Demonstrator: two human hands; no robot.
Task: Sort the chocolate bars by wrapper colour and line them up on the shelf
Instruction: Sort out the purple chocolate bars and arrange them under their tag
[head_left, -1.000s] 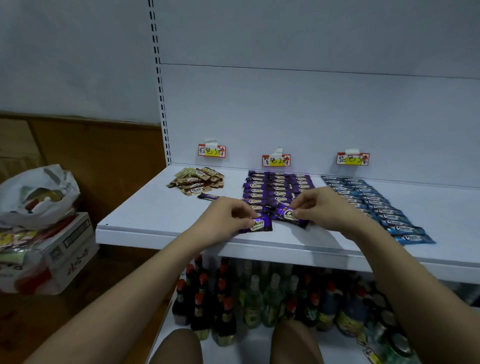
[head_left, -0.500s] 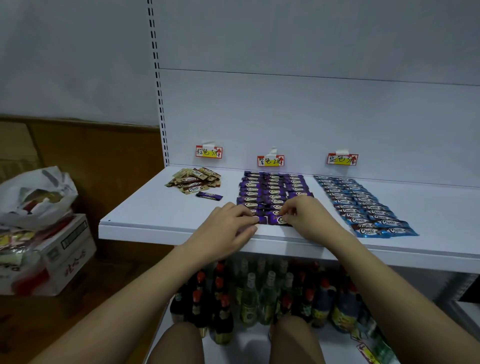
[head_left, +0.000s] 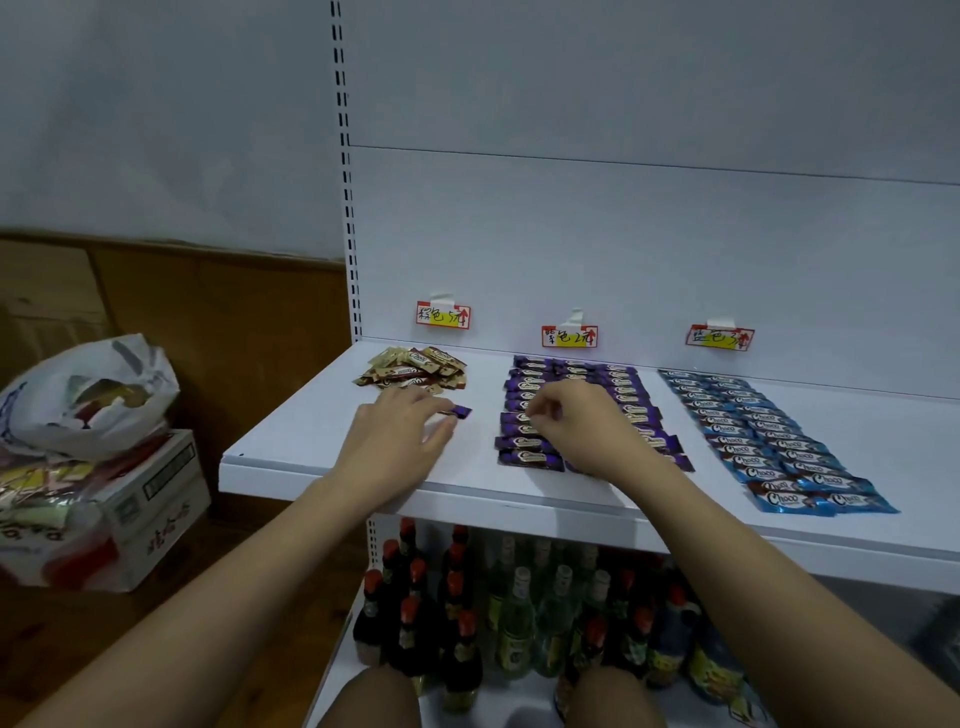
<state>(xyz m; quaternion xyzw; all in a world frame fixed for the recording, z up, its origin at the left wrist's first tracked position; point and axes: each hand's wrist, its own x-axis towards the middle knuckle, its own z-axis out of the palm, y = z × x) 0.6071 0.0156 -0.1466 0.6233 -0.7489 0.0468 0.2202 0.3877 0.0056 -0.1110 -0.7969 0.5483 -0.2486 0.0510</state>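
Leftward since half a second ago, the left hand (head_left: 397, 441) has travelled from the purple rows (head_left: 582, 410) to the stray purple bar (head_left: 460, 412), which lies on the shelf (head_left: 291, 457) between the brown pile (head_left: 415, 370) and those rows. Its fingers look loosely extended, fingertips touching the bar's near end, perhaps not yet gripping. The bar's long axis runs left-right. The right hand (head_left: 576, 426), fingers curled, hovers over the purple rows, seemingly holding nothing.

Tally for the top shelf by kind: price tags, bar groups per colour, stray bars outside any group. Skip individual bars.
price tags: 3
brown pile: 1
purple block: 1
blue block: 1
stray purple bar: 1
Total: 7
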